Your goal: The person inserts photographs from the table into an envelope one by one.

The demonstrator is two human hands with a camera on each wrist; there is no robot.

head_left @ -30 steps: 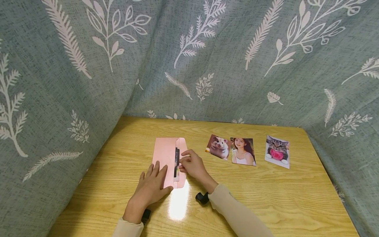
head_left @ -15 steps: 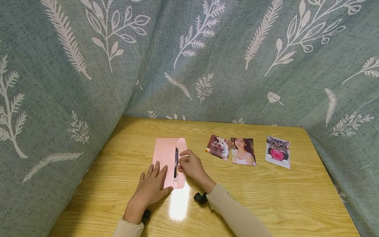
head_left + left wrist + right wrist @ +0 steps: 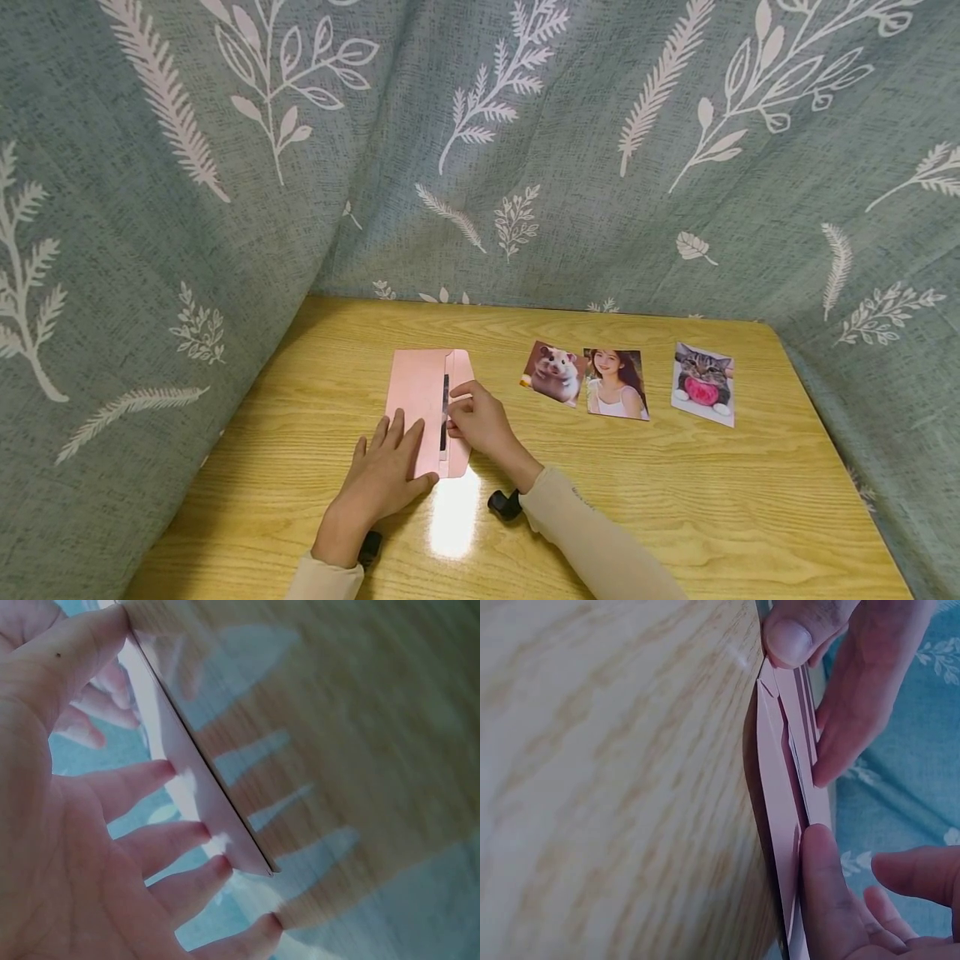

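Note:
A pink envelope [image 3: 416, 379] lies on the table in the head view, its flap [image 3: 461, 460] folded out to the right. From its mouth shows a narrow dark strip of a photo [image 3: 445, 400]; the rest is hidden inside. My left hand [image 3: 384, 471] rests with spread fingers on the envelope's near left part, thumb at the lower edge. My right hand [image 3: 483, 425] is over the flap, digits at the photo's outer edge. In the right wrist view, one digit [image 3: 821, 855] presses at the envelope's mouth while another stands off in the air.
To the right lie a hamster photo [image 3: 555, 372], a portrait photo [image 3: 617, 383] and a cat photo [image 3: 702, 385]. The first two nearly touch. A patterned curtain [image 3: 570, 242] hangs behind the wooden table [image 3: 675, 500]. Dark wrist-worn devices sit close to the tabletop.
My right hand has moved slightly left, and the photo has slid farther into the envelope, so its visible strip is narrower. My left hand has stayed in place.

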